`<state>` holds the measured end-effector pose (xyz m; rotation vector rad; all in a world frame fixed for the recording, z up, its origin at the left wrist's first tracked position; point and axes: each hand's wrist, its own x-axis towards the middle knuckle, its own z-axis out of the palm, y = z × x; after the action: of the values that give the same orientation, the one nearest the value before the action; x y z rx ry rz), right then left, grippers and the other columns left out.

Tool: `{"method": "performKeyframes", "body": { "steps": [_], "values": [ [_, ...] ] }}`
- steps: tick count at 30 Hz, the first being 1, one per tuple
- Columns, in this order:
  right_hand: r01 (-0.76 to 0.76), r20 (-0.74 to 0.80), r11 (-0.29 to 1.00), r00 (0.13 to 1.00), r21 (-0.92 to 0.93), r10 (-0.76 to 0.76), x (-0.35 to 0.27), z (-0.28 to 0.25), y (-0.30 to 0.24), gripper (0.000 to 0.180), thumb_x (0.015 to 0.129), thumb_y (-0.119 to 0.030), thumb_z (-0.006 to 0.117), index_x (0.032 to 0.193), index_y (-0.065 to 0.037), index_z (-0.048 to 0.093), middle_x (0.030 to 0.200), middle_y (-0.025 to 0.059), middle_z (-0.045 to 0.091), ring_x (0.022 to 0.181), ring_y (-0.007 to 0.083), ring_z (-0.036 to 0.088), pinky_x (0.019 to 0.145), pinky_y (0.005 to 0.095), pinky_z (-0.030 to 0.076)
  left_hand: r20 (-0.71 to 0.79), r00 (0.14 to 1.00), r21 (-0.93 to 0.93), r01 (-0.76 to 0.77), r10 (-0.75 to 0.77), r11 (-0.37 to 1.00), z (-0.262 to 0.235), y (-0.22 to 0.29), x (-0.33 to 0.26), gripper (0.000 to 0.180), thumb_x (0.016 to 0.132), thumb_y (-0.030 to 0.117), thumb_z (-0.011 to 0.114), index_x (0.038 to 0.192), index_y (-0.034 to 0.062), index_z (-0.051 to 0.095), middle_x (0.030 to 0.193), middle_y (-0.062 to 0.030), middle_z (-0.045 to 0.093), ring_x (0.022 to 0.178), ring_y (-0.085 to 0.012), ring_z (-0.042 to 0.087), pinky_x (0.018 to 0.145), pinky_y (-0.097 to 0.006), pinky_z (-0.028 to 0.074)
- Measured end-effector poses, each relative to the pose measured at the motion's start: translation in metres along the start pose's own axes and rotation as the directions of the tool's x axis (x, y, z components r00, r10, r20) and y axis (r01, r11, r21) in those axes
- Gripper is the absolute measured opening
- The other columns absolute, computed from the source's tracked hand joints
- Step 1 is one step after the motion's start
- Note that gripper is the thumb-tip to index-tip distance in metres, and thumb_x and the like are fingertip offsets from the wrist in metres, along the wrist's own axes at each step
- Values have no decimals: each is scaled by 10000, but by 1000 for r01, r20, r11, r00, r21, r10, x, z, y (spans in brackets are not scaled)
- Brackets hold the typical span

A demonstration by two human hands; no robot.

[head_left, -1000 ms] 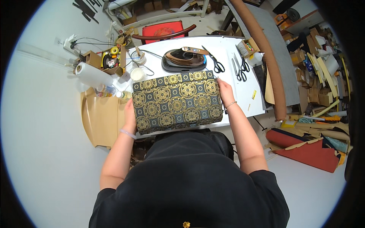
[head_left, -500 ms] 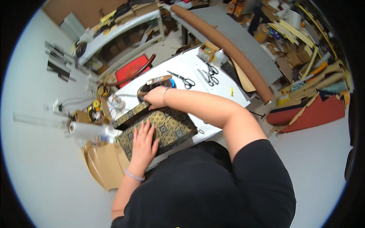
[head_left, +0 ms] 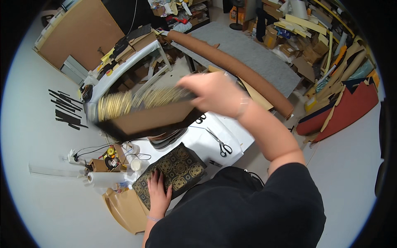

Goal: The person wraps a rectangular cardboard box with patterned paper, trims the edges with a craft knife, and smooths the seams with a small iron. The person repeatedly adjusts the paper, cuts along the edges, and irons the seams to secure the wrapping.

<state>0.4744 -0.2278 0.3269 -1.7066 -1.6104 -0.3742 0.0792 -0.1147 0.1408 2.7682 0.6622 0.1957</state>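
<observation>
A black fabric-covered box (head_left: 180, 167) with gold and blue-grey medallions lies at the near edge of the white table. My left hand (head_left: 158, 192) rests flat on its top, fingers stretched out. Above the table my right hand (head_left: 217, 94) grips the right end of a box lid (head_left: 153, 120) covered in similar gold-patterned cloth. The lid is tilted, showing a plain brown face with dark edges, and motion smears its pattern. Under it, partly hidden, sits a dark rounded device (head_left: 167, 139). Black-handled scissors (head_left: 221, 144) lie right of the box.
A long brown roll (head_left: 231, 68) lies along a grey table (head_left: 248, 45) beyond. On the left are a white roll (head_left: 105, 179), small containers and a tan sheet (head_left: 126, 211). Cartons and scraps (head_left: 306, 53) pile up at the far right, near a red panel (head_left: 343, 111).
My right hand has lifted the box lid up and away from the table, swinging it above the dark device. My left hand stays flat on the patterned box. The view has shifted.
</observation>
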Motion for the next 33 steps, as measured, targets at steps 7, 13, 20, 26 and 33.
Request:
{"method": "performKeyframes", "body": {
  "steps": [7, 13, 20, 26, 33],
  "values": [
    [-424, -421, 473, 215, 772, 881, -166, -88, 158, 392, 983, -221, 684, 1263, 44, 617, 1224, 76, 683, 1069, 152, 635, 957, 287, 484, 10, 995, 23, 99, -99, 995, 6, 14, 6, 651, 906, 171, 657, 1479, -2, 401, 1609, -235, 300, 1490, -430, 274, 1220, -577, 185],
    [62, -10, 52, -537, 997, 844, -317, -29, 362, 727, 965, -325, 698, 1514, 27, 377, 1572, 146, 421, 1406, 289, 436, 1117, 587, 351, 24, 984, 8, 178, -178, 984, 13, 21, 15, 654, 891, 112, 622, 1491, 11, 380, 1625, -214, 281, 1507, -419, 245, 1234, -581, 145],
    [82, 55, 10, -750, 997, 659, -385, 40, 465, 507, 984, -293, 613, 1415, -47, 509, 1454, 116, 538, 1298, 278, 533, 1050, 527, 441, -32, 981, 72, 192, -191, 979, 17, 26, 20, 628, 890, 128, 600, 1481, 23, 413, 1597, -221, 340, 1489, -424, 291, 1229, -582, 170],
    [2, 100, -114, -506, 993, 857, -423, 104, 510, 369, 996, -256, 551, 1321, -92, 611, 1333, 102, 639, 1191, 286, 616, 981, 503, 518, -29, 974, 105, 226, -224, 968, 11, 28, 13, 601, 886, 141, 604, 1453, 8, 456, 1582, -229, 366, 1482, -427, 308, 1225, -570, 194],
    [-193, 390, -466, -330, 863, 860, -420, 93, 513, 1124, 831, -653, 722, 1591, -54, 150, 1556, 153, 369, 1395, 330, 441, 1122, 485, 453, -12, 966, -23, 259, -259, 966, 5, 21, 17, 650, 865, 145, 674, 1469, 48, 456, 1598, -192, 351, 1491, -390, 309, 1231, -559, 184]
  ]
}}
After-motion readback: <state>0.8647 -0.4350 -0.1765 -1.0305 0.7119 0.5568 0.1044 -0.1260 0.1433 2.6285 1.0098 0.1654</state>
